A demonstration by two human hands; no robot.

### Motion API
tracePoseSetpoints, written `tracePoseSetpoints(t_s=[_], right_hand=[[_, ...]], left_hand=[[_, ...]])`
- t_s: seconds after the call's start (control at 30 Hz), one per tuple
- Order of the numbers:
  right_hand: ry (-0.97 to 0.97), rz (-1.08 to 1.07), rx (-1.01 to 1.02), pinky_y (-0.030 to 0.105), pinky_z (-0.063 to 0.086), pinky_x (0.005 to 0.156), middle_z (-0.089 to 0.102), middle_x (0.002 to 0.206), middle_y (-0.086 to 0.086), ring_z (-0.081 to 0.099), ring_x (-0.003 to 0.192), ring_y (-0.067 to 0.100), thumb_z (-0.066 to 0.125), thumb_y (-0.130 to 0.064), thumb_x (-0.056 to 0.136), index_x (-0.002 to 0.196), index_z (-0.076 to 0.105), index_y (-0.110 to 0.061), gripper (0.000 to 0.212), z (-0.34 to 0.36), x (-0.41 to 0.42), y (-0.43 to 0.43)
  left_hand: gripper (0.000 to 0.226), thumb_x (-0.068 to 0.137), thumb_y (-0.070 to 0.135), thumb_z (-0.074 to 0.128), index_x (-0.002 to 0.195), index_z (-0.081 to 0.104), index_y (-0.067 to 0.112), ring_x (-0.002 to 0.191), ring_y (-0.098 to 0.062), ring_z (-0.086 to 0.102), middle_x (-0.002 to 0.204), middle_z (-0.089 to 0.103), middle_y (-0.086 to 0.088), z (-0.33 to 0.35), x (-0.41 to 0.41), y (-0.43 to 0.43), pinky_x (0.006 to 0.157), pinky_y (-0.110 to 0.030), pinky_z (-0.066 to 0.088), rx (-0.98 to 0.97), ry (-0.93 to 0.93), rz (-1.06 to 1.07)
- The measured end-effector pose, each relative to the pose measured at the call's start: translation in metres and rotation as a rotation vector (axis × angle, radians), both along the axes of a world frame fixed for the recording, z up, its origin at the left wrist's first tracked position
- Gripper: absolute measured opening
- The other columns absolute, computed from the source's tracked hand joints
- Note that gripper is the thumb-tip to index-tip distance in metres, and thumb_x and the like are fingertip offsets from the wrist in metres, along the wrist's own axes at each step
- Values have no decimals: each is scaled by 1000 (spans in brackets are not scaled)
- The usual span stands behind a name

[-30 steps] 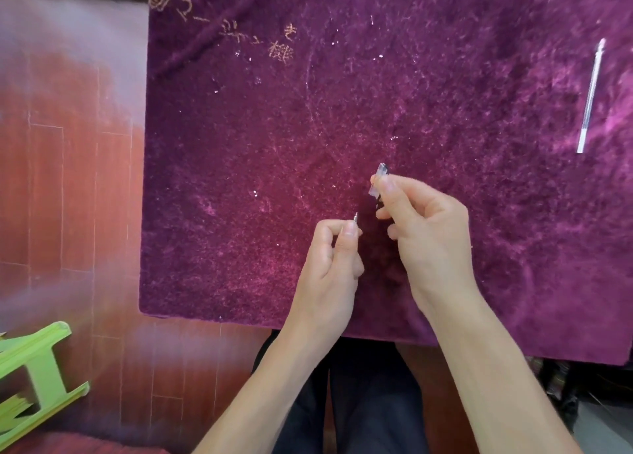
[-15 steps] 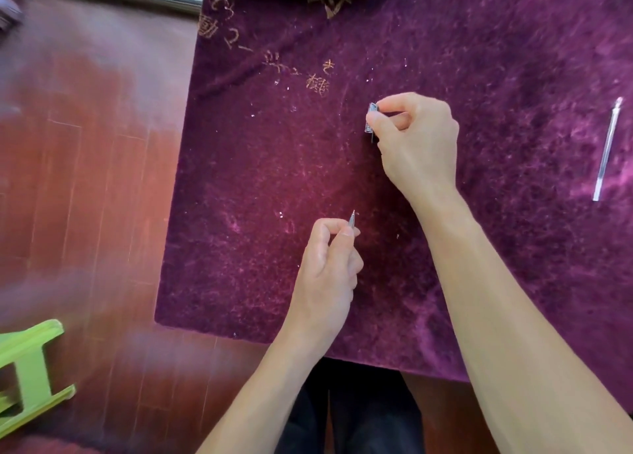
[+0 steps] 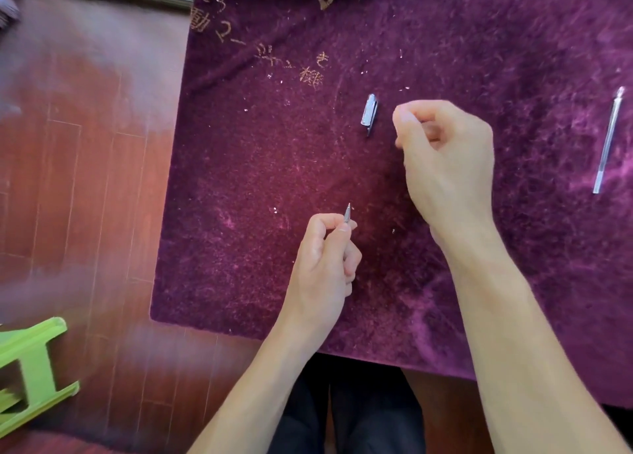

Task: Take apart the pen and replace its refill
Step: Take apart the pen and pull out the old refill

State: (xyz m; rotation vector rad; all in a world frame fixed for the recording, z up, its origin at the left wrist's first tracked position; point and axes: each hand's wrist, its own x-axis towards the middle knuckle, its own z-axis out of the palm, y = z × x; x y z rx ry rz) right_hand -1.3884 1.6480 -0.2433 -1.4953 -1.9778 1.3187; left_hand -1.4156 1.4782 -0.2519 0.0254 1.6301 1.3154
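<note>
My left hand (image 3: 325, 261) is closed around a pen, and only the pen's metal tip (image 3: 348, 212) sticks out above my fingers. A small clear pen cap (image 3: 369, 111) lies by itself on the purple velvet cloth (image 3: 274, 179), just left of my right hand (image 3: 445, 159). My right hand is loosely curled with nothing visible in it and does not touch the cap. A thin clear refill (image 3: 608, 138) lies at the far right of the cloth, away from both hands.
The cloth covers a table whose near edge runs just above my lap. Gold embroidered characters (image 3: 274, 52) mark the cloth's upper left. A reddish wooden floor lies to the left, with a green plastic stool (image 3: 30, 371) at the lower left.
My right hand carried the cap up and away from the pen, set it on the cloth and let go, then drew back to the right. My left hand kept holding the pen.
</note>
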Motion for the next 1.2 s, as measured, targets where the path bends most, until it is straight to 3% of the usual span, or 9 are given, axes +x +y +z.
tracePoseSetpoints(t_s=[0.17, 0.3, 0.47, 0.73, 0.97, 1.2], right_hand=[[61, 31, -357, 8, 47, 60, 74, 72, -24, 61, 60, -9, 75, -37, 98, 94, 84, -30, 12, 8, 65, -44], [155, -10, -542, 7, 49, 59, 82, 81, -12, 69, 65, -5, 78, -29, 96, 96, 85, -25, 8, 0, 95, -61], [267, -95, -568, 7, 51, 61, 82, 79, -10, 72, 68, -6, 81, -25, 94, 98, 85, -17, 10, -2, 110, -57], [319, -146, -555, 8, 49, 59, 74, 70, -18, 65, 58, -5, 80, -17, 94, 101, 83, -5, 14, 0, 121, -49], [345, -136, -599, 13, 45, 56, 72, 69, -12, 52, 58, -1, 82, -30, 90, 94, 86, -17, 15, -2, 125, -52], [380, -104, -684, 14, 46, 58, 75, 79, -10, 53, 60, 0, 82, -42, 81, 93, 87, -22, 24, -5, 125, -55]], left_hand=[[22, 88, 36, 43, 101, 52, 22, 44, -5, 34, 61, 51, 4, 5, 10, 5, 41, -23, 28, 18, -65, -39], [19, 95, 32, 47, 100, 55, 16, 49, -6, 38, 65, 53, 4, 6, 22, 10, 43, -22, 31, 52, -77, -106], [17, 104, 29, 50, 105, 61, 16, 56, -9, 47, 72, 59, 1, 6, 30, 13, 50, -18, 40, 76, 86, -200], [10, 104, 14, 56, 103, 66, 13, 59, 4, 57, 73, 65, 4, 11, 36, 19, 60, -9, 45, 122, 222, -238], [12, 103, 14, 57, 106, 68, 14, 56, 2, 56, 73, 66, 5, 9, 39, 13, 58, -10, 43, 146, 224, -235], [15, 103, 15, 57, 108, 71, 11, 49, -2, 44, 72, 67, 3, 8, 35, 5, 48, -14, 37, 153, 183, -214]])
